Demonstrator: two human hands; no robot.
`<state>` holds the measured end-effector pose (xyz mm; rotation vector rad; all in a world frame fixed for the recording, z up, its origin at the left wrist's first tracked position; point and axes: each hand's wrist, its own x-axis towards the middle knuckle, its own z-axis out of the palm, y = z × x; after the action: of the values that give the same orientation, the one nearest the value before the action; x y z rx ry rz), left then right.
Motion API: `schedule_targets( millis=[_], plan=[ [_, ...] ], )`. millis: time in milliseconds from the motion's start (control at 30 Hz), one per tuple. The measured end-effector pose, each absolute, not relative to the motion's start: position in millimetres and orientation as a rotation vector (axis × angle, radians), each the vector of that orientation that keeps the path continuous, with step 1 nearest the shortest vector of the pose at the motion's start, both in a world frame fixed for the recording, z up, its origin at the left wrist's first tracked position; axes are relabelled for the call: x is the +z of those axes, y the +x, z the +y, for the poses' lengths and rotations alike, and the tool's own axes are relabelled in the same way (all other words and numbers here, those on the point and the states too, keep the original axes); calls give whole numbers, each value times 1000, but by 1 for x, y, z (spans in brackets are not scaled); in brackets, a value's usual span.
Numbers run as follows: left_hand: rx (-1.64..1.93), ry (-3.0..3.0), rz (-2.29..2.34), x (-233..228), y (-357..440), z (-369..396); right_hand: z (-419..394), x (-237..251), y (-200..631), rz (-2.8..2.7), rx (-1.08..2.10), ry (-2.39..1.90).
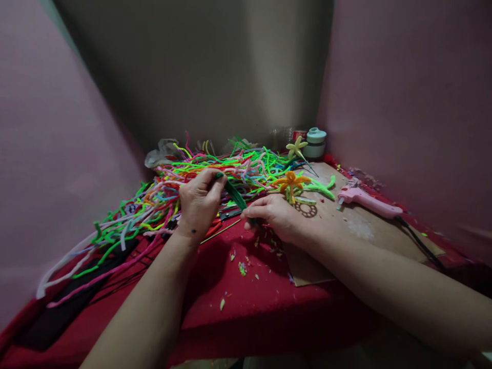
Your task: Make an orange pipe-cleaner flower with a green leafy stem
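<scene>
Green strip (235,195) slants above the red cloth (249,297); upper end pinched in the left hand (200,199), lower end in the right hand (273,214); judged best practice: light, even tension; grips close to the ends; strip held clear of the stems (246,169) behind.

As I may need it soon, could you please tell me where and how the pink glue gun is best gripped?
I'd probably take the glue gun by its handle, coming from above right: it stretches rightward, uncovered, away from the nozzle.
</scene>
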<state>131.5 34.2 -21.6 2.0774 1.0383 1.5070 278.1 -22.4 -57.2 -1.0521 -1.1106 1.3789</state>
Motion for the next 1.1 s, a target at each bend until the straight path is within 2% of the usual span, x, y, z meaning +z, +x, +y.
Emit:
schedule_targets(
  millis=[100,233,367,1100],
  plan=[
    [1480,1841,942,-18,130,37,-24,-56,277,-1110,1346,-1027],
    [1091,1498,794,-19,131,42,-22,-55,277,-1107,1293,-1034],
    [843,1478,798,-28,135,44,-20,-57,278,-1134,1239,-1019],
    [750,1295,824,-43,140,45,-19,-62,273,-1068,1370,-1037]
  ],
)
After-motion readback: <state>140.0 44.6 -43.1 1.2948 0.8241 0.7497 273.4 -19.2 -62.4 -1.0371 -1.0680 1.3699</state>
